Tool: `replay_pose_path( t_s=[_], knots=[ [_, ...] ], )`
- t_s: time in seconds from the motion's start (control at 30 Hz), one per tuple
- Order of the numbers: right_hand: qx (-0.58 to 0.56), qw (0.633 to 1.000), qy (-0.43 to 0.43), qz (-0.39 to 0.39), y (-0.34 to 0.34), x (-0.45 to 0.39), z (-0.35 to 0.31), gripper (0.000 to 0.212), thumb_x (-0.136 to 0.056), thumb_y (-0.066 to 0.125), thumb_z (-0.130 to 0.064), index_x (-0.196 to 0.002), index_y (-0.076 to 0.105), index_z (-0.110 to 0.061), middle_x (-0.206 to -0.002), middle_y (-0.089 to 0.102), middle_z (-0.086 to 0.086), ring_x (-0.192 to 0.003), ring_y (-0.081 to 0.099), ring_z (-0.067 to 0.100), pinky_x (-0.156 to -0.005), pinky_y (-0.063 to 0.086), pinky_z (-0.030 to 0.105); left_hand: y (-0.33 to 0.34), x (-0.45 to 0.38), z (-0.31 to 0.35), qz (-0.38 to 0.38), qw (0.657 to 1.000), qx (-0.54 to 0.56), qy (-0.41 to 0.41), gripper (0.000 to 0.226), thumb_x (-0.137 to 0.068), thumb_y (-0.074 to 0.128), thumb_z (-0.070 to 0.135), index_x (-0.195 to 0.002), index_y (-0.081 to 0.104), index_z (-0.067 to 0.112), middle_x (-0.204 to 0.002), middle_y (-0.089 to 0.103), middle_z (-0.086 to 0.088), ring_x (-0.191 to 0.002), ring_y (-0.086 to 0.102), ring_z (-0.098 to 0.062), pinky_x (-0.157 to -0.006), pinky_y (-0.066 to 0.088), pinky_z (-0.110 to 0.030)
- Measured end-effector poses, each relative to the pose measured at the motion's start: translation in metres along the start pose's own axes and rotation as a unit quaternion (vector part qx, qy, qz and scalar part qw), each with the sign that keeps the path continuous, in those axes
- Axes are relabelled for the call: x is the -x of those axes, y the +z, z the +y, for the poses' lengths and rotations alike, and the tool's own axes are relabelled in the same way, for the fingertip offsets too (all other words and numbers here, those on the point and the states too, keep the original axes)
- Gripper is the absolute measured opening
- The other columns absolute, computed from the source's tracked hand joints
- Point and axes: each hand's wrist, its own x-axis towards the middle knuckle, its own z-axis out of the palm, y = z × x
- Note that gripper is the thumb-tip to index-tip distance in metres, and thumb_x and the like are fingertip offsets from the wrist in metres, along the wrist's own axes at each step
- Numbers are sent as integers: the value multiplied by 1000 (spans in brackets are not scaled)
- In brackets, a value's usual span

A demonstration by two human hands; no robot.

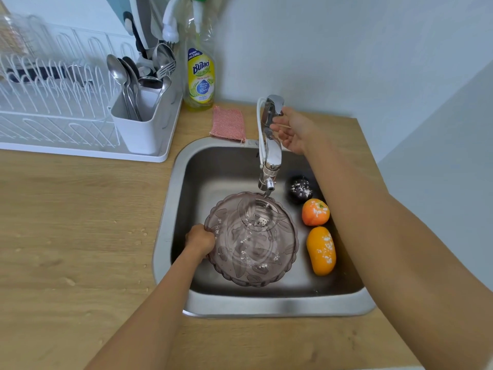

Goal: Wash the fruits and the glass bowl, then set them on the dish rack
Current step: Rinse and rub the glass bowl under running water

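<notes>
Count, sink [170,209]: 1 glass bowl [252,240]; 3 fruits along the right wall, namely 1 dark fruit [300,189], 1 orange-red fruit [315,212], 1 elongated orange fruit [321,251].

Counter [80,222], back edge: 1 dish rack [53,102], 1 detergent bottle [200,76], 1 pink cloth [229,123], 1 tap [270,145].

Spoons in the caddy: exact number unclear.

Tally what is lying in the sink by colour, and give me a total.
Orange fruits: 2, a round orange fruit and an elongated orange fruit
Dark fruit: 1, a round dark purple fruit
Tinted clear glass bowl: 1
Total: 4
</notes>
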Motion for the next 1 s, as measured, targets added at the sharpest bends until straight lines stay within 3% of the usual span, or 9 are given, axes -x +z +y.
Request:
replay_pose_path(
  t_s=[0.17, 0.5, 1.0],
  knots=[
    [11, 1000, -22, 14, 5, -6, -5, 32, -94, 44, -31, -75, 65, -15, -66, 61, -5, -44, 35, 4, -37, 22, 16, -1, 1, 1, -13, 1000, 14, -7, 30, -95, 43, 6, -123, 55, 2, -119, 60, -20, -109, 60, -37, -95, 51, -50],
    [-2, 997, -69, 21, 13, -17, -8, 32, -98, 37, -18, -70, 52, -13, -61, 52, -2, -34, 35, 2, -33, 25, 13, -1, 3, 1, -15, 1000, 5, -5, 30, -96, 44, 8, -124, 55, 3, -121, 59, -19, -111, 58, -37, -96, 50, -50],
    [-9, 997, -73, 36, 15, -19, -24, 32, -94, 38, -12, -65, 52, -13, -57, 52, -1, -30, 33, 2, -33, 25, 15, -1, 4, 1, -8, 1000, -1, -6, 30, -97, 43, 8, -123, 55, 2, -121, 59, -20, -112, 57, -38, -97, 50, -49]
  ],
)
